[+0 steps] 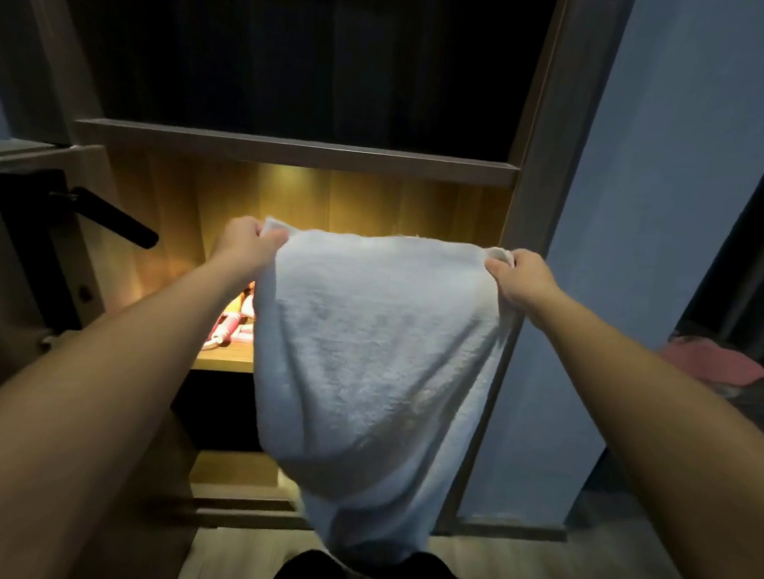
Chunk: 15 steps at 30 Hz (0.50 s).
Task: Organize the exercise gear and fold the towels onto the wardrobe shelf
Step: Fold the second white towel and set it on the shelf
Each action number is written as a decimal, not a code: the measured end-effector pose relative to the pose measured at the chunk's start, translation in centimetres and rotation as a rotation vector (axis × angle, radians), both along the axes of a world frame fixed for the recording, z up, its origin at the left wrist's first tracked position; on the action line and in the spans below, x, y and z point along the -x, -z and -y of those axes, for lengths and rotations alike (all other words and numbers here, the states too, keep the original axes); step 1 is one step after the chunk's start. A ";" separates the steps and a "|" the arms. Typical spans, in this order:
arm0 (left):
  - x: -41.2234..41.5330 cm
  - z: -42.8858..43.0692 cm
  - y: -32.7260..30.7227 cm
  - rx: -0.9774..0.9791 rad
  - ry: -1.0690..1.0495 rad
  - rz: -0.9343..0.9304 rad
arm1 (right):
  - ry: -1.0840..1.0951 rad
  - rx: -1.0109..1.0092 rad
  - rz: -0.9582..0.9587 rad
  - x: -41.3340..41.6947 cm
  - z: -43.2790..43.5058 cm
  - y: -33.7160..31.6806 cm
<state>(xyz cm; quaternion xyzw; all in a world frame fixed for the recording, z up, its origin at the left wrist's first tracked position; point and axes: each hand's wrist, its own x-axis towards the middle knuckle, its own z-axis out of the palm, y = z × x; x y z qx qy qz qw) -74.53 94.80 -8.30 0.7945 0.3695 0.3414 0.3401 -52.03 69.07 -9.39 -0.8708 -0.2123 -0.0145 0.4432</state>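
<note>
A white towel hangs full length in front of the open wardrobe, its lower end down near my feet. My left hand pinches its top left corner and my right hand pinches its top right corner, both arms stretched forward. Behind the towel, on the lit wooden shelf, lies pink and white exercise gear, mostly hidden by the cloth.
An open door with a black lever handle stands at the left. A blue wall rises right of the wardrobe frame. Pink fabric lies at far right. A dark upper compartment sits above the lit shelf. Wooden floor below.
</note>
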 end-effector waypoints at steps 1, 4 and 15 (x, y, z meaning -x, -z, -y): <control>-0.1 -0.2 -0.3 -0.001 -0.016 0.038 | 0.019 -0.070 -0.018 0.0 -0.1 -0.2; -0.4 -0.2 -0.9 0.045 0.022 0.156 | 0.035 -0.177 -0.132 -0.2 -0.3 -1.2; -2.0 -0.7 0.0 -0.003 0.069 -0.189 | 0.016 0.135 -0.156 -1.5 -1.0 -1.0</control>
